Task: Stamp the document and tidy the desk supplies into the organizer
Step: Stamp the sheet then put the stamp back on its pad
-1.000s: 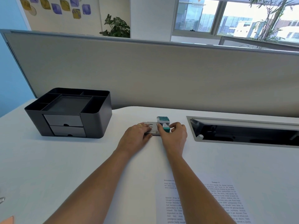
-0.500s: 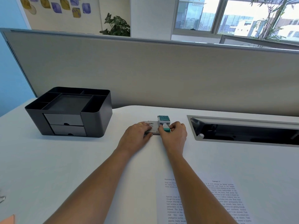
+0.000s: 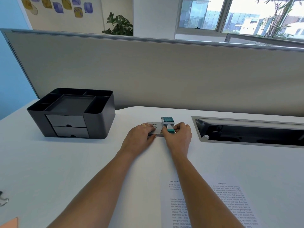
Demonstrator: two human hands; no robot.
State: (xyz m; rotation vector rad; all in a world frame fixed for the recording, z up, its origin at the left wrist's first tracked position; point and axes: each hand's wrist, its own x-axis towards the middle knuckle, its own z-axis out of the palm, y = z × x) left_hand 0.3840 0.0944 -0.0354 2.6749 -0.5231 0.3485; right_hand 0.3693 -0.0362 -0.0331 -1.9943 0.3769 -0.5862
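Observation:
A grey ink pad tin (image 3: 154,127) lies mid-desk. My left hand (image 3: 139,137) rests on its left part, fingers laid over the lid and thumb at its front edge. My right hand (image 3: 178,137) grips the teal-and-white handle of a stamp (image 3: 167,123) lying on its side, its teal rubber face pointing away from me at the tin's right end. The printed document (image 3: 230,203) sits near the front edge, partly under my right forearm. The dark grey organizer (image 3: 98,122) stands at the left with two shut drawers and open top compartments.
A recessed cable tray (image 3: 246,134) opens in the desk at the right. A grey partition (image 3: 164,71) walls off the back. At the far left edge lie a metal binder clip (image 3: 4,200) and an orange sticky pad corner (image 3: 9,222).

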